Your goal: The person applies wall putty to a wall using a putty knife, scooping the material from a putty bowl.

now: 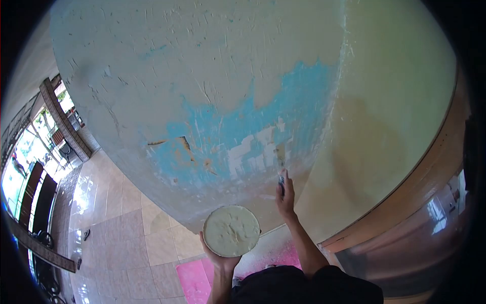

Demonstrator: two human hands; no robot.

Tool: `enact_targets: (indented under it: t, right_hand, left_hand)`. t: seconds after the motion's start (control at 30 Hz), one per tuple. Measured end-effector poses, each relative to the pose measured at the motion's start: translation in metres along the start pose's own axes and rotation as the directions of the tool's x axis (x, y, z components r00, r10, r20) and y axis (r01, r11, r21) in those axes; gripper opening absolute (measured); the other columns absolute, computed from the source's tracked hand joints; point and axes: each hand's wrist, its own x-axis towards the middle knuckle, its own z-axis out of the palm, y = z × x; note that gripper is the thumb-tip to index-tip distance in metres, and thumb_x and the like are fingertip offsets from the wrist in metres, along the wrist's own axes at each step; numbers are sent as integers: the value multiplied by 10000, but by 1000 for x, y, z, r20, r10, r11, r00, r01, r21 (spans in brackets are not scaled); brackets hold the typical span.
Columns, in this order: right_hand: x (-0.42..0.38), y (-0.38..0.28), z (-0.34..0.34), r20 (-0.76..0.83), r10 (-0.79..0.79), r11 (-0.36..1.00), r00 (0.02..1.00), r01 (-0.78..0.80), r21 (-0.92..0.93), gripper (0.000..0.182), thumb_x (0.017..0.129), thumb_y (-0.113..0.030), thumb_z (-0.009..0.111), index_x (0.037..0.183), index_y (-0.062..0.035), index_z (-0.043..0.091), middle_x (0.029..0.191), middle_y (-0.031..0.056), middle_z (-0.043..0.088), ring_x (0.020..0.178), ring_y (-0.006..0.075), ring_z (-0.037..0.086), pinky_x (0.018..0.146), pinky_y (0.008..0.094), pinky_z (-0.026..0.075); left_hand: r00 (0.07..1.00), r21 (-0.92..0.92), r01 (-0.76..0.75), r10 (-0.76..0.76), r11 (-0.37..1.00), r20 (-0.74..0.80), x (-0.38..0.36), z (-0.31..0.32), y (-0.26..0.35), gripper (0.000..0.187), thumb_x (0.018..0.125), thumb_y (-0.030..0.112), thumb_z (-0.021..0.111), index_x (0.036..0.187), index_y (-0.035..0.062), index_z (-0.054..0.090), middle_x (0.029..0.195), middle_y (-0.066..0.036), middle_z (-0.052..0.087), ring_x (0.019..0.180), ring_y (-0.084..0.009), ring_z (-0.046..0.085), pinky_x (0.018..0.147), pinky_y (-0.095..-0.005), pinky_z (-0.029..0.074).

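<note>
My left hand (221,259) supports a round tub (204,238) from below, its fingers around the left side. Pale, lumpy putty (230,229) fills the tub close to the rim. In my right hand (286,196) is a putty knife (280,153), gripped by its dark handle with the blade pointing up. The blade overlaps the lower part of the wall (263,30), beside fresh whitish smears (253,152). Around them spreads a bare blue patch (304,91), with grey, cracked coating above it. Torn, brownish flakes (185,144) stick out at the patch's left.
A pale greenish wall (390,126) meets the blue-patched one at a corner on the right. Below it runs a brown, glossy surface (415,253). Pink sheets (192,281) lie on the tiled floor (121,223) at my feet. Benches (38,197) stand far left.
</note>
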Motion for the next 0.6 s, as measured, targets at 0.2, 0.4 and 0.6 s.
enact_targets:
  t: [0.2, 0.4, 0.6]
  right_hand:
    - [-10, -62, -79, 542, 364, 84, 758, -606, 791, 483, 991, -292, 475, 1414, -92, 354, 863, 44, 547, 498, 83, 399, 494, 260, 359]
    - [-20, -71, -116, 407, 108, 904, 907, -260, 339, 514, 909, -38, 541, 1409, -31, 418, 1065, 126, 601, 893, 213, 593, 767, 308, 484]
    - [-28, -75, -135, 405, -56, 996, 913, 24, 84, 454, 839, -86, 649, 1289, -102, 587, 963, 148, 617, 773, 281, 627, 642, 351, 521]
  left_hand:
    - [999, -1, -38, 38, 999, -31, 17, 13, -18, 760, 839, 653, 503, 1415, 166, 414, 1436, -77, 416, 1313, -316, 387, 1098, -568, 275]
    - [999, 29, -32, 32, 999, 18, 42, 45, -49, 762, 857, 687, 425, 1423, 177, 410, 1432, -53, 431, 1310, -288, 400, 1090, -520, 301]
    - [999, -29, -30, 29, 999, -16, 48, 51, -64, 723, 869, 666, 429, 1396, 171, 439, 1394, -54, 470, 1278, -274, 432, 1067, -509, 323]
